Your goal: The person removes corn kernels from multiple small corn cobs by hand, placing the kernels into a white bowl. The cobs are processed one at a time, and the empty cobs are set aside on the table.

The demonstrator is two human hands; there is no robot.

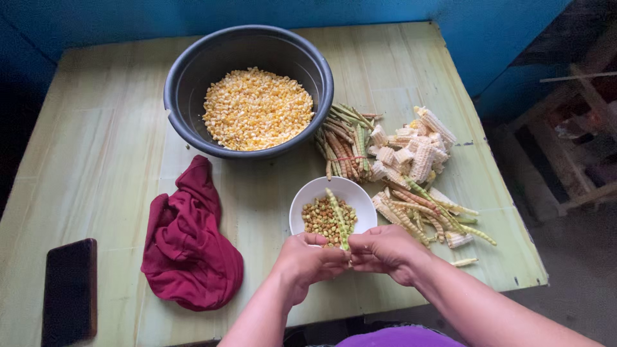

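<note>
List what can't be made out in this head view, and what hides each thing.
- Near end of the bean pod: covered by the fingertips of the left hand and right hand.
- Front rim of the white bowl: behind both hands.
- Table under the red cloth: covered.
- Dark flat object: cut off by the bottom edge.
- Lower bundled pods: hidden under upper ones.

Left hand (308, 260) and right hand (385, 250) meet, fingertips pinching one long green pod (338, 218) that rises from between them over a white bowl (302, 202) of shelled peas just beyond the fingers; further beyond sits a dark basin (186, 67) of corn kernels; bare cobs (418, 151) and bundled pods (344, 144) lie past the right fingers; a maroon cloth (186, 238) lies beside the left hand
</note>
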